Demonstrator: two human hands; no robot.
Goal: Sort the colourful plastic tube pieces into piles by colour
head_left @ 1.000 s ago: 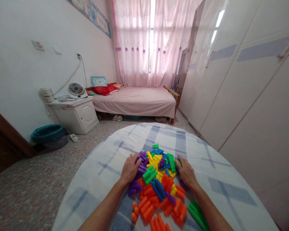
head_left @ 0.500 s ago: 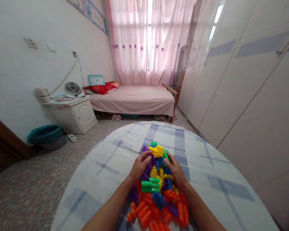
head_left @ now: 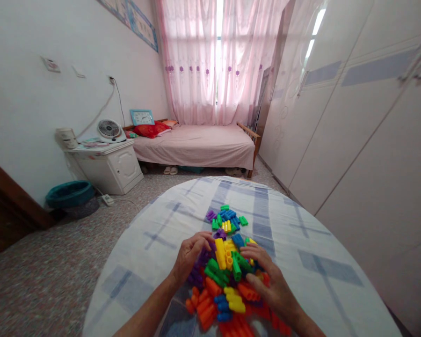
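Observation:
A heap of colourful plastic building pieces, shaped like joined tubes, lies on the table between my hands. My left hand (head_left: 192,256) is at the heap's left side, fingers stretched over purple pieces (head_left: 204,257) and close to a yellow piece (head_left: 220,253); whether they touch it I cannot tell. My right hand (head_left: 268,271) reaches over the right side with fingers apart, beside green pieces (head_left: 239,266). Nearer to me are orange pieces (head_left: 206,309), a blue piece (head_left: 222,307) and another yellow piece (head_left: 235,300). Some pieces are hidden under my right hand.
Beyond the heap lie blue pieces (head_left: 228,215) and a green piece (head_left: 243,220). The round table has a checked cloth (head_left: 133,262). Behind stand a bed (head_left: 196,145), a white cabinet (head_left: 121,166) with a fan (head_left: 110,130), and a teal bin (head_left: 72,196). A wardrobe (head_left: 340,140) lines the right.
Both hands have drawn back toward me and moved apart. Yellow and green pieces shifted nearer within the heap. Blue and green pieces at the far end are now uncovered.

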